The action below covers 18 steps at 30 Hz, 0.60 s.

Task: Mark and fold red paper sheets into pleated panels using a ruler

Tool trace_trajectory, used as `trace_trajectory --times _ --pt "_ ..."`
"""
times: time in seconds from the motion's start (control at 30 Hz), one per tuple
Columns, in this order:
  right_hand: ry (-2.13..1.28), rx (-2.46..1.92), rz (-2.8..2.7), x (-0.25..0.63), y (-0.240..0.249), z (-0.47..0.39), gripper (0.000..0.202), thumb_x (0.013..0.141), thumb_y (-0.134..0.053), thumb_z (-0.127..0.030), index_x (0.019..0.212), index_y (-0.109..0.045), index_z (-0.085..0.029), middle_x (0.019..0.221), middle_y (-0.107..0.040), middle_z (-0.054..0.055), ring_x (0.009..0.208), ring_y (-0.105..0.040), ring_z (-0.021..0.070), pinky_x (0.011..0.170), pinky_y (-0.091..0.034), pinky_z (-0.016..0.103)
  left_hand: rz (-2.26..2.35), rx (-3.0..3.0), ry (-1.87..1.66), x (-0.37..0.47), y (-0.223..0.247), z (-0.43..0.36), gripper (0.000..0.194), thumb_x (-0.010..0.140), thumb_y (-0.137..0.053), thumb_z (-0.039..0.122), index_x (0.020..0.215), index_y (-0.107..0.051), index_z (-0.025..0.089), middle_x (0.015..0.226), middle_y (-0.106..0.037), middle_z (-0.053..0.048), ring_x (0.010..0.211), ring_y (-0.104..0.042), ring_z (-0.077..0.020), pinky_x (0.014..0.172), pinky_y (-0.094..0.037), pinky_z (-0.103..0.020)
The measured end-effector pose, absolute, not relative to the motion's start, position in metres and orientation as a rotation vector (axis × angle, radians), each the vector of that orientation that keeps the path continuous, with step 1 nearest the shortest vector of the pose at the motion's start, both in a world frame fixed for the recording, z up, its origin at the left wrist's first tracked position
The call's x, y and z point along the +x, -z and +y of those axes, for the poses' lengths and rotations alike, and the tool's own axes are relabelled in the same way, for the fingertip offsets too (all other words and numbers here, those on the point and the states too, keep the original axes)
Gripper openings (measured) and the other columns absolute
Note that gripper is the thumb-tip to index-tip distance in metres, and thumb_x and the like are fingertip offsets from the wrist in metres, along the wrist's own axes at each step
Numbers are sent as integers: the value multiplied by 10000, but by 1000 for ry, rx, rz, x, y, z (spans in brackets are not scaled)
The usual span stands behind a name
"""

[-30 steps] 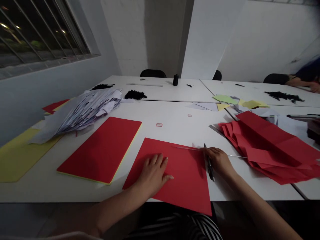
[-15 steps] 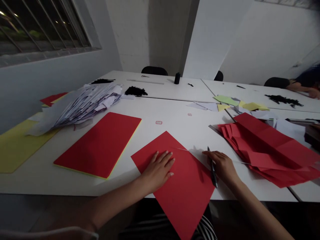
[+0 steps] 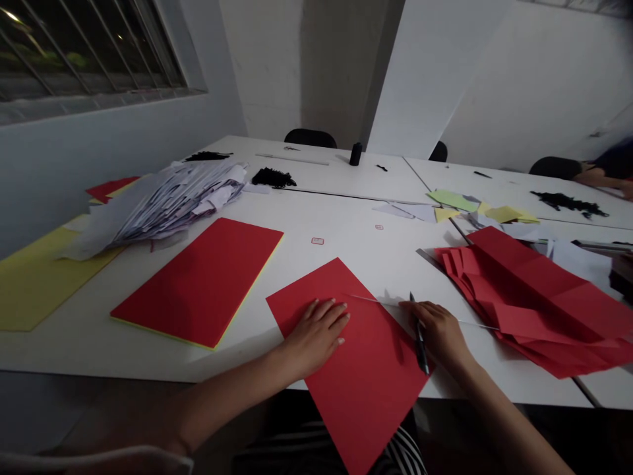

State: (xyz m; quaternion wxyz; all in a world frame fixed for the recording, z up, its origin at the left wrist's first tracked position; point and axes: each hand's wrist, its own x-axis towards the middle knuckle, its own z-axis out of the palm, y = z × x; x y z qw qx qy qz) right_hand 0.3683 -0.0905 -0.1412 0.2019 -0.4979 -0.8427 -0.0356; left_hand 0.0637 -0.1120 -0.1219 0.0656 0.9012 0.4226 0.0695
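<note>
A red sheet of paper (image 3: 366, 389) lies askew in front of me, its near corner hanging over the table edge. My left hand (image 3: 316, 333) rests flat on the sheet's left part, fingers stretched out. At the sheet's right edge, my right hand (image 3: 438, 330) is closed around a dark pen (image 3: 421, 346) that slants down toward the paper. A thin pale straight strip (image 3: 366, 298) also runs through the right hand; its tip is over the sheet and its other end points at the folded red papers. Whether it is a ruler seen edge-on, I cannot tell.
Left of the sheet lies a red-and-yellow paper stack (image 3: 202, 284), with a white paper pile (image 3: 173, 204) behind. Folded red papers (image 3: 534, 297) lie right, by paper scraps (image 3: 455, 200). A black spool (image 3: 355, 154) stands farther back. Another person's arm (image 3: 606, 178) is far right.
The view has shifted slightly, so the table things appear a little to the right. The strip's tip shows a bit farther across the paper. Both hands keep nearly the same places.
</note>
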Motion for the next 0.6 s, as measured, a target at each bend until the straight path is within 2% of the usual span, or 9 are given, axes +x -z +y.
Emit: trace_trajectory --times 0.23,0.43,0.6 --pt "94 -1403 -2326 366 136 -91 430 740 -405 3 1076 -625 -151 833 -683 76 766 -621 189 700 -462 301 1284 2726 -203 63 117 -110 406 943 -401 310 1341 -434 240 1442 -395 -17 1327 -297 -251 1082 -218 -442" --pt "74 -1467 -2150 370 121 -92 508 680 -411 33 1097 -616 -171 821 -672 52 759 -605 186 699 -454 289 1448 2720 -172 55 111 -101 427 917 -462 365 1313 -471 205 1409 -433 -80 1252 -384 -285 968 -333 -458" --pt "32 -1470 -2013 374 108 -95 467 712 -422 29 1091 -610 -171 680 -633 10 669 -578 158 673 -446 262 1533 2746 -104 44 101 -99 425 907 -460 398 1246 -536 154 1175 -587 -128 1064 -503 -315 848 -380 -467"
